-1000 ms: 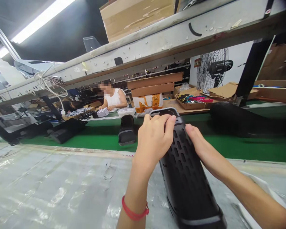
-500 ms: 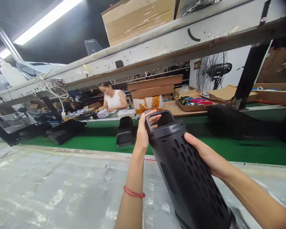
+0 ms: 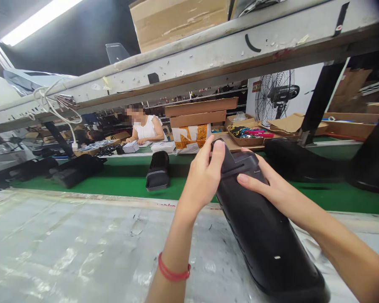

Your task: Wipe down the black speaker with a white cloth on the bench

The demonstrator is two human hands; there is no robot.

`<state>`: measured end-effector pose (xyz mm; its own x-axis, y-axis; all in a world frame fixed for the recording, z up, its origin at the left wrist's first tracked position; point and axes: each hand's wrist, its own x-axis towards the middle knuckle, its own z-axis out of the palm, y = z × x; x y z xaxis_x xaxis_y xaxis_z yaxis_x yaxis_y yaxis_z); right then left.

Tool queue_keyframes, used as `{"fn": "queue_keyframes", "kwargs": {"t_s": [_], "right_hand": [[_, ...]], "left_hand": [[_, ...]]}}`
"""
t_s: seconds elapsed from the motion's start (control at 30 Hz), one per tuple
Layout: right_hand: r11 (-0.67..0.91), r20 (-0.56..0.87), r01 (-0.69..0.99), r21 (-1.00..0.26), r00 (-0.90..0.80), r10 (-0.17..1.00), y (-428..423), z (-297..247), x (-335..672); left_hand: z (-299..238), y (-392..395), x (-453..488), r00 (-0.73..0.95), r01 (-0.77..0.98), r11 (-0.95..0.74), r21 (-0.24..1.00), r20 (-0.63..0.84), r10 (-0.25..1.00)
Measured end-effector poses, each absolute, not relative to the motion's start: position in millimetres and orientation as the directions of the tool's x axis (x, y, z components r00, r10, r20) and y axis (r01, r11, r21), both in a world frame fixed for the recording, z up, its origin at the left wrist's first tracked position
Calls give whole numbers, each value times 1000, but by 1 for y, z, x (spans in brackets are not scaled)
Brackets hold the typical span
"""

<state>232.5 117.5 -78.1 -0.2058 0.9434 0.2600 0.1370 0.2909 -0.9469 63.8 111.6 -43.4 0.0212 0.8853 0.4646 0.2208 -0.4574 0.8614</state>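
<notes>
Held in both hands is a long black plastic housing (image 3: 265,240), tilted with its handle end away from me and its smooth side up. A small pale rectangular mark shows near its lower end. My left hand (image 3: 205,176) closes around the handle at the top, thumb over the bar. Just below the handle, my right hand (image 3: 268,185) grips the housing's right side, thumb lying on the smooth face and other fingers partly hidden. Beyond my left hand, a similar black housing (image 3: 158,168) rests on the green belt (image 3: 123,179).
More dark housings (image 3: 78,170) lie left on the belt, with large dark shapes (image 3: 303,162) to the right. A plastic-covered worktop (image 3: 82,248) lies in front. A grey shelf beam (image 3: 196,63) crosses overhead. A person in white (image 3: 150,128) sits across; a fan (image 3: 274,97) stands behind.
The housing has been rolled over, from its slotted side to its smooth side. My left hand now wraps the handle with the thumb on top, and my right thumb has moved onto the smooth face.
</notes>
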Motion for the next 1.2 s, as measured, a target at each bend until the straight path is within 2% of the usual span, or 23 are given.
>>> {"fn": "queue_keyframes", "kwargs": {"t_s": [0.13, 0.2, 0.3, 0.4, 0.63, 0.77, 0.9, 1.1, 1.2], "right_hand": [[254, 241, 41, -966, -206, 948, 124, -78, 240], [245, 240, 2, -970, -192, 952, 126, -79, 242], [213, 220, -62, -975, -165, 961, 124, -80, 242], [108, 134, -145, -983, -180, 974, 119, -83, 235], [-133, -55, -313, -940, -247, 967, 124, -104, 211], [-247, -113, -417, -875, -321, 940, 129, -111, 219], [-216, -56, -534, -817, -300, 952, 130, -115, 228], [-253, -106, -443, -860, -330, 938, 133, -121, 229], [-182, -77, -344, -921, -299, 951, 132, -120, 227]], "left_hand": [[-63, 133, 53, 197, 225, -612, 758, 579, 791], [-73, 141, 59, 222, 190, -616, 765, 578, 786], [-76, 139, 80, 28, 106, -550, 828, 551, 834], [-68, 131, 92, -151, 122, -501, 857, 515, 844], [-60, 127, 79, -190, 331, -315, 889, 390, 901], [-58, 116, 84, -112, 441, -319, 839, 404, 908], [-58, 111, 88, 55, 530, -432, 730, 479, 876], [-75, 127, 87, 103, 593, -407, 694, 436, 894], [-76, 128, 87, 104, 605, -404, 686, 435, 894]]}}
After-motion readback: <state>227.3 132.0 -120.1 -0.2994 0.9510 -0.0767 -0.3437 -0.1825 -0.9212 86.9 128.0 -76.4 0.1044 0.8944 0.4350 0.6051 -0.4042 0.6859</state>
